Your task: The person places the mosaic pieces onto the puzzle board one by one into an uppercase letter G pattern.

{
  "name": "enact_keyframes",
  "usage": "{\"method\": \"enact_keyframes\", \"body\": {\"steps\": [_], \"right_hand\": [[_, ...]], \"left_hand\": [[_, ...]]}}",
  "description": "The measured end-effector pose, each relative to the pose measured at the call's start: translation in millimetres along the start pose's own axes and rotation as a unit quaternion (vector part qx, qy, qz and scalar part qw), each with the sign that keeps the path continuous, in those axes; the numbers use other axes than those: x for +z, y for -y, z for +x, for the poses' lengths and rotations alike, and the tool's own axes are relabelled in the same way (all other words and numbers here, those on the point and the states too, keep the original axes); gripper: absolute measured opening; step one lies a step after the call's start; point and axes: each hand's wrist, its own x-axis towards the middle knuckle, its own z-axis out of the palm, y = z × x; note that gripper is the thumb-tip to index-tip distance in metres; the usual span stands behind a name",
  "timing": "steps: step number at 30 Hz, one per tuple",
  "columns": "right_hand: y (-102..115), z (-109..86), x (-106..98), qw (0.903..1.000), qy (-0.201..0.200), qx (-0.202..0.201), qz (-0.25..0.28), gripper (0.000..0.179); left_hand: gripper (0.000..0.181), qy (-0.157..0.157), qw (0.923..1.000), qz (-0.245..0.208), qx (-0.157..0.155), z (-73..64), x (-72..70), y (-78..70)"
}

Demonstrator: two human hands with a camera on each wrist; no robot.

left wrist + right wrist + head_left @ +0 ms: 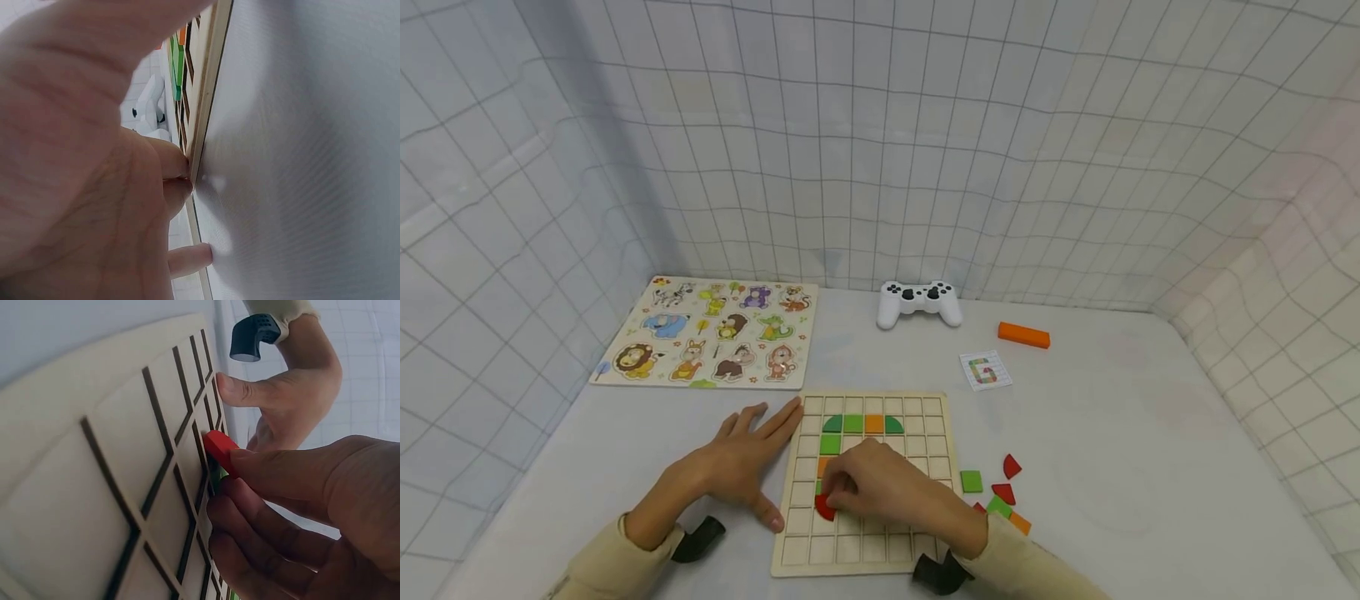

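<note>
Left of our right hand (883, 483)'s pinching fingers, we hold the red quarter-circle tile (823, 508) (our left hand (737, 468) lies farther, fingers apart).

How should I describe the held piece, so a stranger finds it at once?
Find the pale wooden grid board. At its lower left, the right hand pinches a round-edged piece, the only red one visible within the board's outline.
</note>
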Motion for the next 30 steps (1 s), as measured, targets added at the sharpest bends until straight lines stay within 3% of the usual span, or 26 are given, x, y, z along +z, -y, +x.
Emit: {"method": "enact_keyframes", "body": {"steps": [6, 19, 30], "right_hand": [[5.3, -1.2, 3.8, 0.9997, -0.002, 0.004, -0.023, 0.009], [7.9, -2.8, 9.2, 0.9949, -0.014, -0.026, -0.097, 0.012], [10.9, -7.1, 8.0, 0.9934, -0.006, -0.023, -0.113, 0.009]], "left_hand": [[0.144, 0.001, 0.9999, -0.010, 0.001, -1.4, 0.4, 0.0], [0.144, 0.000, 0.9999, -0.010, 0.005, -0.9, 0.7, 1.2], [0.144, 0.001, 1.0000, -0.003, 0.009, 0.7, -0.1, 1.4]]}}
